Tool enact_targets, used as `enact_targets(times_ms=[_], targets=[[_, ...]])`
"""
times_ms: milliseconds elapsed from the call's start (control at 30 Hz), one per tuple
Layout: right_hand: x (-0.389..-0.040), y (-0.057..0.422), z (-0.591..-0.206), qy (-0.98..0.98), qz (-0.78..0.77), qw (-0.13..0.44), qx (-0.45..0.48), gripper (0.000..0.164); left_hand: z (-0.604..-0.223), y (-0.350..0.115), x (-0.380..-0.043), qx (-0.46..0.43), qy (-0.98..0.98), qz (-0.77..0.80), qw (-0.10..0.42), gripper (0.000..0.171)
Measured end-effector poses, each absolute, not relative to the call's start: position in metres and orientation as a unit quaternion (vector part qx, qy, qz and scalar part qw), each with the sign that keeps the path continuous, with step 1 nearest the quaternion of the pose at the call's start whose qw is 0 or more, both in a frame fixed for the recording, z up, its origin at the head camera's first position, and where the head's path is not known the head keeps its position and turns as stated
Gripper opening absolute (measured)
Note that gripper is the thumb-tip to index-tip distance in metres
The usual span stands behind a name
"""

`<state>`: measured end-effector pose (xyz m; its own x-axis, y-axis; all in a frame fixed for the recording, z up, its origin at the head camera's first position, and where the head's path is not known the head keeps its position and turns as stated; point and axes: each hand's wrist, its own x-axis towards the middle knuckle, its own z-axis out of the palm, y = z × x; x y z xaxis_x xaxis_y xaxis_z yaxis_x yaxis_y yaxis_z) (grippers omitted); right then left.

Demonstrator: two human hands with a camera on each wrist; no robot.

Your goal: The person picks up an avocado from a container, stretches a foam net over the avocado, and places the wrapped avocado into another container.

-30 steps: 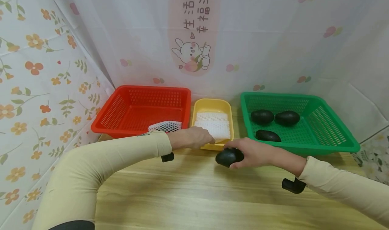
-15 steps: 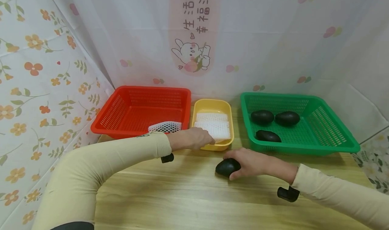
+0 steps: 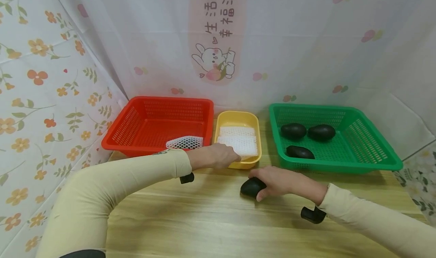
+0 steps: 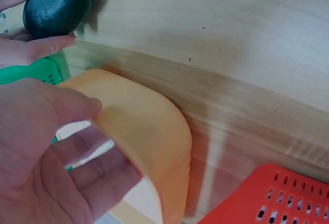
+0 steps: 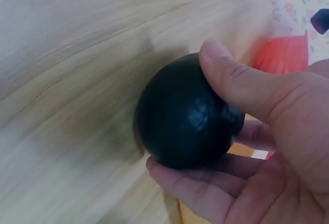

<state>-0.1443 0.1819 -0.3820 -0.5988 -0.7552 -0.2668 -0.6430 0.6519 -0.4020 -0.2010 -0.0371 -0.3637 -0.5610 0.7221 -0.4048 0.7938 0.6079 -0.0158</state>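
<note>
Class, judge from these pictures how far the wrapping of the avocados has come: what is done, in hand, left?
Done: one netted avocado lies in the red basket. In hand: the right hand grips a bare avocado on the table; the left hand reaches into the yellow tray of foam nets. Left: three avocados in the green basket.

**A wooden table in a cloth-hung corner**

The wooden table (image 3: 211,220) has a pale, yellowish grain that runs across it from side to side, and soft, even light falls on it. Behind the table hangs a white curtain (image 3: 306,53) scattered with small pink fruit prints. Its middle carries a pink banner (image 3: 218,31) with Chinese characters above a cartoon rabbit (image 3: 212,63). To the left of the table, a second white cloth (image 3: 44,99) with orange flowers and green sprigs meets the curtain in a corner. At the table's far right edge a similar flowered patch (image 3: 420,184) shows.
</note>
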Motion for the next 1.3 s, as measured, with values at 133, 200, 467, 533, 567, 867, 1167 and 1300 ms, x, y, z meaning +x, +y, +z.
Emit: enact_targets(times_ms=[133,200,467,533,567,867,1167,1300], targets=[[-0.14,0.179,-0.38,0.889,-0.122,0.205,-0.39,0.057,-0.366,-0.04,-0.202,0.424,0.884,-0.068,0.183,0.036],[-0.138,0.179,-0.38,0.89,-0.117,0.198,-0.393,0.055,-0.365,-0.041,-0.202,0.429,0.885,-0.055,0.173,0.041],[-0.141,0.182,-0.379,0.891,-0.127,0.209,-0.383,0.055,-0.357,-0.035,-0.203,0.463,0.88,-0.039,0.101,0.038],[-0.142,0.182,-0.38,0.891,-0.133,0.215,-0.378,0.055,-0.355,-0.033,-0.205,0.461,0.882,-0.04,0.093,0.036],[-0.142,0.182,-0.379,0.89,-0.135,0.217,-0.377,0.054,-0.354,-0.032,-0.206,0.458,0.883,-0.039,0.09,0.035],[-0.144,0.181,-0.378,0.891,-0.132,0.225,-0.371,0.053,-0.342,-0.02,-0.219,0.43,0.899,-0.044,0.065,0.04],[-0.143,0.181,-0.379,0.894,-0.129,0.221,-0.369,0.053,-0.339,-0.016,-0.223,0.392,0.916,-0.065,0.047,0.066],[-0.143,0.181,-0.379,0.894,-0.13,0.221,-0.367,0.053,-0.339,-0.016,-0.223,0.376,0.924,-0.061,0.034,0.073]])
